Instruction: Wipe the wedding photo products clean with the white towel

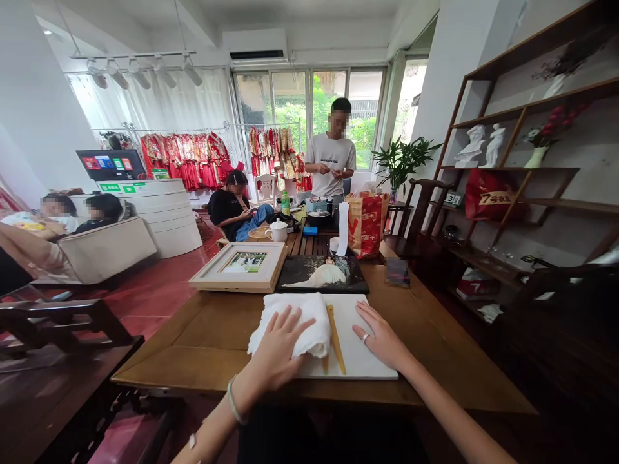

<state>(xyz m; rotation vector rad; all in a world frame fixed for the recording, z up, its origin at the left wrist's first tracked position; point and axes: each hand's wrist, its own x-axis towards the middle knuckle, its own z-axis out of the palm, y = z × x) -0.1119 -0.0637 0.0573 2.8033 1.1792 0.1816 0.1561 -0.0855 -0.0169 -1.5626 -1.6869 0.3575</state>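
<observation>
My left hand (282, 341) rests with fingers spread on a folded white cloth (315, 308), which looks like a towel. Under the cloth lies a flat white board (360, 366). Along the right edge of that board lies my right hand (382, 335), fingers stretched out and a ring on one of them. Between the two hands, a slim yellowish strip (337, 341) runs lengthwise on the board; a second one is partly hidden by the cloth. Just beyond the board is a dark panel (324, 274) with a picture of a white gown.
A pale wooden picture frame (203, 277) lies left of the dark panel on the brown table (193, 341). Behind stand a white lidded cup (278, 231) and a red and tan paper bag (365, 222). One person (333, 158) stands at the back; another (236, 206) sits to the left.
</observation>
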